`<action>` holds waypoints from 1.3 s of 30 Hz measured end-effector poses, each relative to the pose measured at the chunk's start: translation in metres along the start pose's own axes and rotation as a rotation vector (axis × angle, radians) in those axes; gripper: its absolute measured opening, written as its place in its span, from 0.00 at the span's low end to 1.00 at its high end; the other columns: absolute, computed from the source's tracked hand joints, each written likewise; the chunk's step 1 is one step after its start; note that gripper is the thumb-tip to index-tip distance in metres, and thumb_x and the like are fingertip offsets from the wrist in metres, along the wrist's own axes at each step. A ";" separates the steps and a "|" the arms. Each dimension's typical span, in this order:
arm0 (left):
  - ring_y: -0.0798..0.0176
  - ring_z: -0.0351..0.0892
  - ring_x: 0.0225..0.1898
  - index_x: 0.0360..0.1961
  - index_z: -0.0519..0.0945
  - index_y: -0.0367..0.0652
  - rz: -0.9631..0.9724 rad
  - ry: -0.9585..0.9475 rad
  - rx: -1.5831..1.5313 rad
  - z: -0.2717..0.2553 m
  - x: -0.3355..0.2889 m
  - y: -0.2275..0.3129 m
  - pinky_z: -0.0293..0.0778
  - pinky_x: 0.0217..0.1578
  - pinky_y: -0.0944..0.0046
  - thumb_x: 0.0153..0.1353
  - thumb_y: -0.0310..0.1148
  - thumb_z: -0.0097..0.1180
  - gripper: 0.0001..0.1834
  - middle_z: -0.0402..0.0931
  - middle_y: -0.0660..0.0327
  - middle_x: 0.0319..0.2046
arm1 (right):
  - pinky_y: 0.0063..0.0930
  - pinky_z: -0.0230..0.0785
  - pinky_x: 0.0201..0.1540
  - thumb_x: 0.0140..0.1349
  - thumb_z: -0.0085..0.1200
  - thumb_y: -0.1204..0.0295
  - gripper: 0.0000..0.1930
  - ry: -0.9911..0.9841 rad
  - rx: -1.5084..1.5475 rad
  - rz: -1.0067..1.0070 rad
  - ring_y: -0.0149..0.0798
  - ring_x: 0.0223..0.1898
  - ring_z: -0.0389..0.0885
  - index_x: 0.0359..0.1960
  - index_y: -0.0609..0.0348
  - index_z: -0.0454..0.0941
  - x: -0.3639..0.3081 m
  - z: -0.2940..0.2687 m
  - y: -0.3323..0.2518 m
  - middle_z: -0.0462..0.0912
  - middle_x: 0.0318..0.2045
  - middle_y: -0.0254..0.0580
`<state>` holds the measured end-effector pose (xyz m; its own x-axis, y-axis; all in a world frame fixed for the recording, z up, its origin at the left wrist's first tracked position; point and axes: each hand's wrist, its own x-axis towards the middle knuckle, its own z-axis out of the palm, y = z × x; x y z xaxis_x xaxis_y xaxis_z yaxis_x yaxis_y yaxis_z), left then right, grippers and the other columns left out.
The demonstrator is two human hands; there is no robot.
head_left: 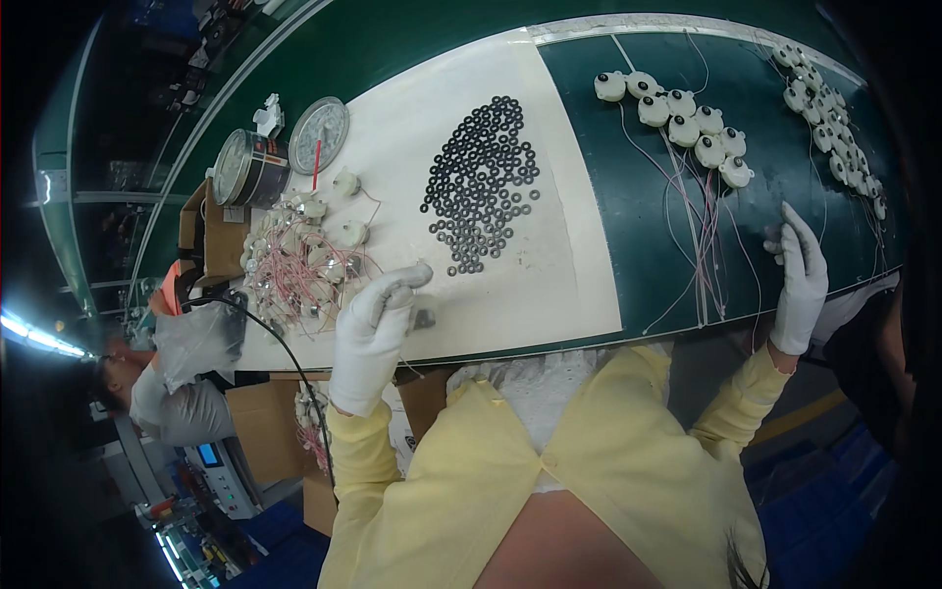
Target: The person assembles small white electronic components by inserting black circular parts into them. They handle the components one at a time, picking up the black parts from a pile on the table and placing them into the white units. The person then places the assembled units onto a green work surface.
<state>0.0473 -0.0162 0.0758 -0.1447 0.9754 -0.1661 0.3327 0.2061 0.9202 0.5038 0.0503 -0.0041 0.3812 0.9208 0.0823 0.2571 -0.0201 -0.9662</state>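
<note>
My left hand [371,329], in a white glove, is above the near edge of the white sheet, its index finger reaching right and the other fingers curled. A small blurred grey thing [424,317] shows beside those fingers; what they grip is hidden. Close by on the left lies a heap of small round motors [294,260] with pink and white wires. Black rings [481,187] are spread beyond this hand. My right hand [803,285], gloved too, hovers over the green mat's near edge with fingers apart and nothing seen in them. Ahead of it, white motors with black tops [708,150] form a cluster.
More motors [829,123] stand in a row at the far right, their wires trailing nearer. A tin [250,169], a round lid [320,135] and a cardboard box [224,236] stand on the left. Another person [182,407] is at the left; a black cable [280,339] hangs near my left arm.
</note>
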 end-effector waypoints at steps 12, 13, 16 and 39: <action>0.75 0.78 0.35 0.51 0.84 0.35 0.299 -0.080 0.708 -0.002 0.007 -0.036 0.74 0.33 0.72 0.69 0.30 0.64 0.13 0.81 0.67 0.38 | 0.23 0.73 0.51 0.74 0.51 0.73 0.18 -0.021 -0.022 -0.001 0.30 0.43 0.81 0.61 0.64 0.80 0.000 -0.002 0.001 0.85 0.45 0.42; 0.75 0.78 0.36 0.51 0.84 0.35 0.263 -0.074 0.666 -0.002 0.006 -0.040 0.74 0.34 0.72 0.69 0.30 0.64 0.13 0.81 0.67 0.37 | 0.23 0.73 0.51 0.74 0.51 0.73 0.18 -0.023 -0.024 -0.003 0.30 0.44 0.81 0.61 0.64 0.80 0.000 -0.002 0.001 0.85 0.45 0.42; 0.74 0.79 0.33 0.50 0.84 0.36 0.141 -0.044 0.481 -0.003 0.007 -0.045 0.75 0.33 0.71 0.68 0.32 0.64 0.13 0.83 0.65 0.35 | 0.23 0.73 0.51 0.74 0.51 0.74 0.18 -0.018 -0.029 0.003 0.30 0.44 0.81 0.61 0.64 0.80 0.000 -0.001 -0.001 0.85 0.46 0.42; 0.56 0.80 0.32 0.53 0.83 0.48 0.599 0.301 0.824 -0.018 0.045 -0.046 0.76 0.34 0.56 0.59 0.32 0.68 0.20 0.79 0.60 0.34 | 0.21 0.73 0.50 0.74 0.53 0.72 0.17 0.010 -0.050 -0.026 0.27 0.42 0.81 0.60 0.64 0.81 -0.001 0.005 0.000 0.86 0.47 0.39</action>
<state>0.0091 0.0165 0.0320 0.0643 0.8991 0.4331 0.9385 -0.2020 0.2802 0.4991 0.0513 -0.0054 0.3828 0.9172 0.1104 0.3113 -0.0156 -0.9502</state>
